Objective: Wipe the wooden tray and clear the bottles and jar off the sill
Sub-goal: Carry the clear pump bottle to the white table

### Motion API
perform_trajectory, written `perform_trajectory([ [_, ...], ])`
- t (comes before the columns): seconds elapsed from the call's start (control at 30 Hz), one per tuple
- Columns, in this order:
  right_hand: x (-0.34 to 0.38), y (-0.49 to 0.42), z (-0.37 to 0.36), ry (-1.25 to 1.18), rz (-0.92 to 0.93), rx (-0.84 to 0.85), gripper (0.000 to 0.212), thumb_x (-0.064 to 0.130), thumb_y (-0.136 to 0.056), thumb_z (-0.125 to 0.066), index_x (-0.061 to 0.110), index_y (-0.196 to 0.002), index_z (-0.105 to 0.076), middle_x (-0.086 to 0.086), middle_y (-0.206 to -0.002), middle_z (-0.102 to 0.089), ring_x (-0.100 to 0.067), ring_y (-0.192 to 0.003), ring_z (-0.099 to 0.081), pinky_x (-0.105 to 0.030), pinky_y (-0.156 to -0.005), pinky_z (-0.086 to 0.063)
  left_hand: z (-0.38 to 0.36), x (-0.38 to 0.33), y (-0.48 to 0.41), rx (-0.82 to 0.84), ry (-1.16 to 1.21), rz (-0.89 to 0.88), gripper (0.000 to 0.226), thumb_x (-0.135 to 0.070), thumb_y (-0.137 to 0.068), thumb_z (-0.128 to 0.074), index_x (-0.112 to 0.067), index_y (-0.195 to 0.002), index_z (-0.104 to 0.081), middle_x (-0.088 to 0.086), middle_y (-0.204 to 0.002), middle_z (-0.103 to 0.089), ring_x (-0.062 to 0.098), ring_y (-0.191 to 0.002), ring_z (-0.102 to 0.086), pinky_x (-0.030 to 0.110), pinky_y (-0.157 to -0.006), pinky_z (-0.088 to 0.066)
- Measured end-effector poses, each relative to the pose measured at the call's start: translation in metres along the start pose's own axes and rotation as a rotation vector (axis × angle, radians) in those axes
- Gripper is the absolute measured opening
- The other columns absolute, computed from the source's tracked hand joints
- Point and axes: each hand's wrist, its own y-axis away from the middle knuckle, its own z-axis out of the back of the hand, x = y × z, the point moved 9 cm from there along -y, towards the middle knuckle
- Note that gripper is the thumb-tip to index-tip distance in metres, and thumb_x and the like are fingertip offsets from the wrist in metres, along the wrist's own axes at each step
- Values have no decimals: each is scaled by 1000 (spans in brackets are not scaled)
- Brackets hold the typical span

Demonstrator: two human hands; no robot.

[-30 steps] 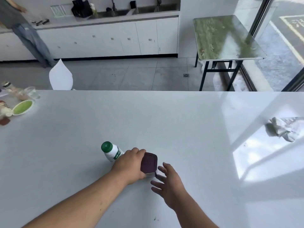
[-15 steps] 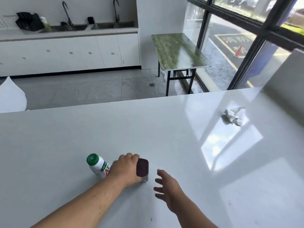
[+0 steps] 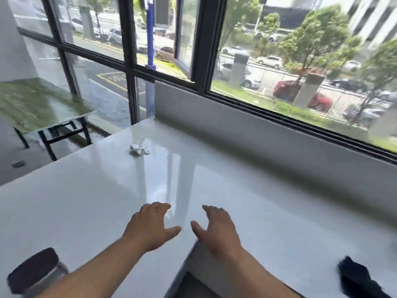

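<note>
Both my hands hover empty over the white counter [image 3: 268, 211], fingers spread. My left hand [image 3: 150, 226] and my right hand [image 3: 217, 229] are side by side, a small gap between the thumbs. A glass jar with a dark maroon lid [image 3: 34, 269] stands at the bottom left, beside my left forearm and free of it. The grey window sill [image 3: 268, 134] runs along the back right under the window; nothing shows on the stretch in view. No bottle and no wooden tray are in view.
A crumpled white tissue [image 3: 139, 149] lies on the counter towards the far corner. A dark cloth [image 3: 358, 278] sits at the bottom right edge. A folding table [image 3: 38, 108] stands on the floor at left, beyond the counter. The counter's near edge shows under my right arm.
My left hand has let go of the jar, which now stands at bottom left. The view has swung right to the window and sill. The green-capped bottle has left the view.
</note>
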Motion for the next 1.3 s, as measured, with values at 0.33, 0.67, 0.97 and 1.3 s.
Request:
perform_trajectory([
  [0.33,-283,104,160,-22,-307,-239,84,73,-89,-39,29,-160,-30,9,-164,-34,-20,-156,-17,-39,-127,-17,-83,-323,-18,93,-90,-361,88,-81,-82,-54,-38,-157,-39,-16,-165,-38,14,-152,-33,39,-116,-40],
  [0.67,-529,227,273,-97,-582,-382,90,77,-81,-36,29,-158,-36,8,-160,-42,-19,-150,-29,-37,-123,-26,-185,-589,8,138,-165,-576,85,-77,-85,-54,-35,-157,-39,-15,-164,-40,16,-150,-34,39,-115,-42],
  [0.97,-627,271,320,-128,-728,-475,82,71,-86,-43,28,-156,-39,6,-158,-45,-20,-147,-34,-37,-118,-32,-227,-719,7,164,-197,-714,86,-77,-84,-57,-37,-158,-38,-15,-164,-38,15,-151,-32,40,-116,-41],
  [1.3,-701,258,354,-81,-877,-497,79,67,-89,-50,26,-156,-40,7,-158,-45,-17,-148,-33,-34,-119,-33,-285,-819,-57,222,-136,-803,92,-77,-84,-58,-33,-161,-33,-12,-165,-39,18,-149,-37,40,-113,-43],
])
